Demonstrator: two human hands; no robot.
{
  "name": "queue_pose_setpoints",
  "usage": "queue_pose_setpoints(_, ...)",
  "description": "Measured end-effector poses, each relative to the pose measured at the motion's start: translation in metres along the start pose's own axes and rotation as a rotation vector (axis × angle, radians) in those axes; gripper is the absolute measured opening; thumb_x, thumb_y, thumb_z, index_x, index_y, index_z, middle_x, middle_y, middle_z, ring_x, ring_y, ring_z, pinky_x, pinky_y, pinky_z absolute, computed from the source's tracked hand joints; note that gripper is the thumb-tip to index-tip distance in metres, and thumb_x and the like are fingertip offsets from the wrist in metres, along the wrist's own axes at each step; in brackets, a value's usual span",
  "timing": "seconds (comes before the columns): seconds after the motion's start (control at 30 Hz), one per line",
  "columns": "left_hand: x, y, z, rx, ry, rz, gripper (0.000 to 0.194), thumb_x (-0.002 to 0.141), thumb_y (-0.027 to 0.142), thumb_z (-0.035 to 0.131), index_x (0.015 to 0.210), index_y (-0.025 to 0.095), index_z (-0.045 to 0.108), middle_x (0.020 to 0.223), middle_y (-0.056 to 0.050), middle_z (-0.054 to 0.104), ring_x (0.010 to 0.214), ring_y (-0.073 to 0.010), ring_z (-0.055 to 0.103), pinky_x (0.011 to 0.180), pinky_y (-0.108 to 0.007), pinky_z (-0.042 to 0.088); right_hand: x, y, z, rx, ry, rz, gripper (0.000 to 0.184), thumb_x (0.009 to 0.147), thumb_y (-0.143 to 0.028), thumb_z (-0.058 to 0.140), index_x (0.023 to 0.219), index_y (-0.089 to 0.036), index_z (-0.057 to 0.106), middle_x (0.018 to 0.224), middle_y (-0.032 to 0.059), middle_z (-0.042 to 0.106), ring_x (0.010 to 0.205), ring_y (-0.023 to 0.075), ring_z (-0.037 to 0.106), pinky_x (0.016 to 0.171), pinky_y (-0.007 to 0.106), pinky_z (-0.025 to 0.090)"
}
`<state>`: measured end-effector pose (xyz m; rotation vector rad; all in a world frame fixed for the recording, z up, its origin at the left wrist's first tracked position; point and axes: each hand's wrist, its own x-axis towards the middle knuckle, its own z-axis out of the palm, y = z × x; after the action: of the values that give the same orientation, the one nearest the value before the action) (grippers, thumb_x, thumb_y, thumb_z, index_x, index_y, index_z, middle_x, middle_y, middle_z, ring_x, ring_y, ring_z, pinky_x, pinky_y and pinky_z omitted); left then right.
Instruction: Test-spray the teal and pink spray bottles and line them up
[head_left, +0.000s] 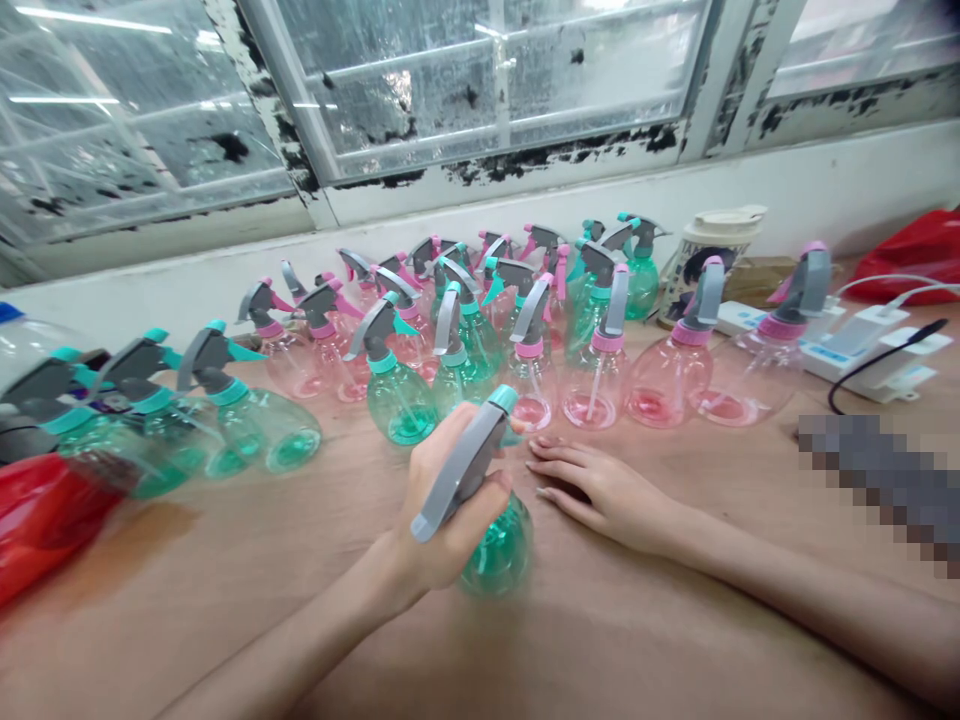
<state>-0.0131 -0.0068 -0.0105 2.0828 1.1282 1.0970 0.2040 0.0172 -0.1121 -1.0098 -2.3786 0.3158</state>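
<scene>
At nine o'clock from the held bottle, the red bag (45,515) lay close to the leaning-looking green bottles (292,435) at ten o'clock; had the bag been tugged, its loose plastic could have caught a base and tipped one into its neighbour. Toward twelve o'clock, pink and green bottles crowded the bench (337,610), their trigger heads overlapping, so a knock to one, such as the front green bottle (401,400), might have spread through the cluster. The left hand (446,555) had its fingers wrapped around the neck and grey trigger head (461,470) of the held green bottle (501,560), which stood out in front of the cluster; whether its base touched the bench could not be told. Gripped that high, it could have swung its round body into the bottles behind, or the trigger could have been squeezed by accident. At three o'clock the right hand (611,495) lay palm down, fingers spread a little and holding nothing, just short of the pink bottles (671,380) at two o'clock; a careless forward slide might have toppled them. Farther out at two o'clock, any leak could have reached the white chargers (855,335), and a snagged black cable (874,365) might have dragged them.
</scene>
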Motion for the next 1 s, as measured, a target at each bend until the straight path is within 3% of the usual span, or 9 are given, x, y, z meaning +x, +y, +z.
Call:
queue_pose_setpoints(0.23, -0.0022, -0.0049, 0.0022, 0.006, 0.011, 0.022, 0.009, 0.085, 0.029, 0.052, 0.079, 0.022, 0.053, 0.075, -0.001, 0.049, 0.071, -0.0176, 0.053, 0.074, -0.037, 0.054, -0.0003, -0.0004, -0.0002, 0.011, 0.007, -0.002, 0.033, 0.097, -0.029, 0.047, 0.124, -0.018, 0.063, 0.134, 0.0132, 0.061, 0.128, 0.0275, 0.053, 0.104, 0.048, 0.046)
queue_pose_setpoints(0.63, -0.0021, -0.0014, 0.0020, -0.064, -0.011, -0.021, 0.011, 0.085, 0.027, 0.052, 0.093, 0.022, 0.058, 0.084, -0.004, 0.057, 0.075, -0.0192, 0.058, 0.075, -0.039, 0.056, 0.0003, -0.0004, -0.0006, -0.009, -0.008, -0.003, 0.034, 0.098, -0.029, 0.046, 0.124, -0.016, 0.063, 0.134, 0.0138, 0.060, 0.127, 0.0272, 0.053, 0.104, 0.047, 0.047)
queue_pose_setpoints(1.0, -0.0009, 0.0006, 0.0018, -0.055, -0.011, -0.027, 0.009, 0.083, 0.027, 0.052, 0.090, 0.022, 0.056, 0.082, -0.003, 0.056, 0.072, -0.0184, 0.057, 0.072, -0.038, 0.055, 0.0001, -0.0014, -0.0008, 0.019, 0.022, -0.001, 0.033, 0.097, -0.029, 0.048, 0.125, -0.019, 0.063, 0.133, 0.0127, 0.061, 0.126, 0.0276, 0.054, 0.103, 0.048, 0.047)
